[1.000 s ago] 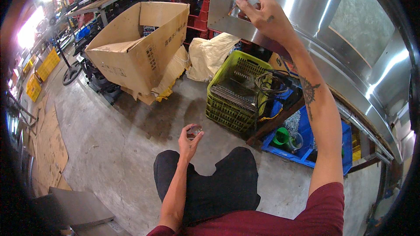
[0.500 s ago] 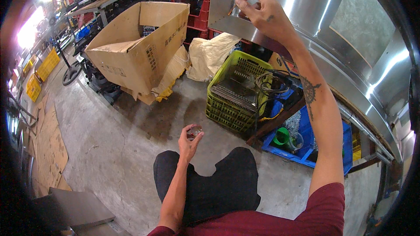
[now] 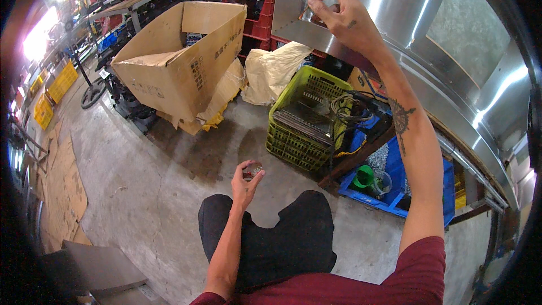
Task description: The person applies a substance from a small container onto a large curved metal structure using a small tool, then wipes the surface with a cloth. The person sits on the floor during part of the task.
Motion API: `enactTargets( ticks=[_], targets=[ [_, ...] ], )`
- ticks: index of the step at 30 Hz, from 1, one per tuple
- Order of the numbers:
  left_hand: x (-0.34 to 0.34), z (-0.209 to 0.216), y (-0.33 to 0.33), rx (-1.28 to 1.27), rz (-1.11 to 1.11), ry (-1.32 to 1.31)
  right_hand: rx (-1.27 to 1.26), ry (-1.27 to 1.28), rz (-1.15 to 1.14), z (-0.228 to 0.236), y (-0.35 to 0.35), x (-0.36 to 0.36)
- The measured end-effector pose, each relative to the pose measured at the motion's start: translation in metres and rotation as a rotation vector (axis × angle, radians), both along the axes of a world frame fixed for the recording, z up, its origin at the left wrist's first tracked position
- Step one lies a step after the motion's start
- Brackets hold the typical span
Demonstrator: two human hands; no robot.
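Observation:
Above my lap, my left hand (image 3: 244, 187) is closed around a small clear cup (image 3: 253, 170) with some reddish and pale bits showing in it. My right arm reaches up to a shiny sheet-metal panel (image 3: 395, 8). There my right hand (image 3: 342, 18) is closed in a pinch beside the panel's near left edge. A short, thin brownish sliver shows by its fingertips; what it is I cannot make out. Small dark spots run in a line along the metal to the left of the fingers.
Below the panel stand a yellow-green plastic crate (image 3: 293, 144) with metal sheets and cable, and a blue bin (image 3: 395, 210) with green and clear cups and small metal parts. A big open cardboard box (image 3: 164, 82), a cream cloth (image 3: 270, 73) and stacked red crates (image 3: 261, 20) lie ahead.
The view has shifted very slightly. My right hand stays in its pinch by the panel edge, and my left hand still holds the cup at about the same place.

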State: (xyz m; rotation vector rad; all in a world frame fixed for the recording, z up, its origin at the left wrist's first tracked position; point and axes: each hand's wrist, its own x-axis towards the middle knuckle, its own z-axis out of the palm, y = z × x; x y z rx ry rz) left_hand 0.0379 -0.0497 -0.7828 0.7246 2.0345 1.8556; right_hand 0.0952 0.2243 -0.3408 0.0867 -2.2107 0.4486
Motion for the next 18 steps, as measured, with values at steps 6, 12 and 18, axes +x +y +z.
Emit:
enactTargets(
  ticks=[6,12,18],
  targets=[
    [0.001,-0.001,0.001,0.023,-0.019,-0.033,-0.038,-0.077,-0.040,0.002,0.002,0.001],
    [-0.002,0.002,0.008,0.065,0.015,0.008,-0.287,0.055,0.026,0.003,-0.003,0.010],
    [-0.010,0.036,0.003,0.221,0.001,-0.051,-0.161,0.280,-0.224,-0.007,-0.043,0.013]
  ],
)
